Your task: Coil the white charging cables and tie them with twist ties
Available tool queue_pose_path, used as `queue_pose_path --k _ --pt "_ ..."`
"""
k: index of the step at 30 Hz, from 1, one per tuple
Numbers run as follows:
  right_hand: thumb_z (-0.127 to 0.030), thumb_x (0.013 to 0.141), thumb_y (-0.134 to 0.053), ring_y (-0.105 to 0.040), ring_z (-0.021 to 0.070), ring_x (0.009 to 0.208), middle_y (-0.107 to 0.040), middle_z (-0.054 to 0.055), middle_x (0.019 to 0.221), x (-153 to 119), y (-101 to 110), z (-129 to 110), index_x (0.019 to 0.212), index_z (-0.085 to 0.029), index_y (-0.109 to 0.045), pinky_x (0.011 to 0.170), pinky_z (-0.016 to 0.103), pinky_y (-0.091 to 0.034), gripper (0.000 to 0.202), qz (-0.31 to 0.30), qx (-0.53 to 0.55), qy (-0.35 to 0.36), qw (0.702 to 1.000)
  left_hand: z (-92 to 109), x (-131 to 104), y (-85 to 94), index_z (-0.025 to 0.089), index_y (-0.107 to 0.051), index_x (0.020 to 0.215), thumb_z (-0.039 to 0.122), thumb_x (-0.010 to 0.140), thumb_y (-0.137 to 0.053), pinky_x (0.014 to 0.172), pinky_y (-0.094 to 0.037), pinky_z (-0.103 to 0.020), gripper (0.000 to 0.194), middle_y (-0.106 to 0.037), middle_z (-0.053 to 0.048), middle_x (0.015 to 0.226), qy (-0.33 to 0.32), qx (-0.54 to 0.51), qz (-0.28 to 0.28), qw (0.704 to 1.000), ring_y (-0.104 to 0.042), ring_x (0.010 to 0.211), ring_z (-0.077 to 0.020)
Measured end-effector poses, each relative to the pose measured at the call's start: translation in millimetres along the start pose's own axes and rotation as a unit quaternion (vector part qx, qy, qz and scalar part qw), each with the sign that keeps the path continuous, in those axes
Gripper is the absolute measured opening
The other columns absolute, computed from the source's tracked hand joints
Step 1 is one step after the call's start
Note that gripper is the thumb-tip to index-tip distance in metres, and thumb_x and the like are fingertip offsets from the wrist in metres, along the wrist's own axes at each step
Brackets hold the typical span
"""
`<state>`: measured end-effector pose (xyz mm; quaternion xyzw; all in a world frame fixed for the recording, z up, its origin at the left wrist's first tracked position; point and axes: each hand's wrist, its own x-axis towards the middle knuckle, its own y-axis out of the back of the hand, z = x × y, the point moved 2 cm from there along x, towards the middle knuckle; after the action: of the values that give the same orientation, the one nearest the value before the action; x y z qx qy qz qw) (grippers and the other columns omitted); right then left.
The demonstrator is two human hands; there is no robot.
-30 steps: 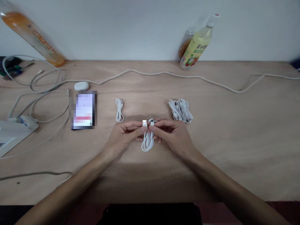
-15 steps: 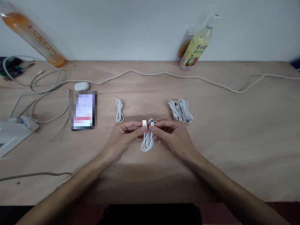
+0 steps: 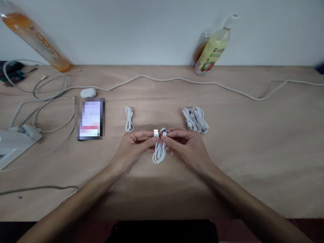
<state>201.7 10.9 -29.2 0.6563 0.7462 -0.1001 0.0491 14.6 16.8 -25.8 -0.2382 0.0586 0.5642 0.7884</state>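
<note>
A coiled white USB cable (image 3: 159,153) is held between both hands over the middle of the table, its loops hanging below the fingers. My left hand (image 3: 135,145) pinches the end with the metal USB plug, which points away from me. My right hand (image 3: 186,145) pinches the other connector, side by side with the first and a small gap apart. Beyond my left hand lies one bundled white cable (image 3: 129,119). Past my right hand rests a group of several bundled white cables (image 3: 195,119).
Left of my hands lie a phone (image 3: 90,119), a white earbud case (image 3: 88,92), a power strip (image 3: 17,145) and loose cords. A long white cord (image 3: 177,79) crosses the table (image 3: 253,135). An orange bottle (image 3: 35,42) and a yellow bottle (image 3: 214,49) stand by the wall.
</note>
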Motion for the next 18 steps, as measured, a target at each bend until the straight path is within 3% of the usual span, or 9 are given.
queue_pose_path --k 18 --pt "-0.048 0.077 -0.093 -0.065 0.0143 0.057 -0.077 0.003 0.069 -1.0 -1.1 0.6 0.080 -0.023 -0.087 0.053 0.027 -0.056 0.026 0.019 -0.028 0.000 0.999 0.7 -1.3 -0.8 0.019 -0.087 0.107 0.036 0.084 -0.091 0.088 -0.070 -0.037 0.028 -0.089 -0.008 0.098 0.012 0.022 0.024 0.999 -0.086 0.089 -0.0257"
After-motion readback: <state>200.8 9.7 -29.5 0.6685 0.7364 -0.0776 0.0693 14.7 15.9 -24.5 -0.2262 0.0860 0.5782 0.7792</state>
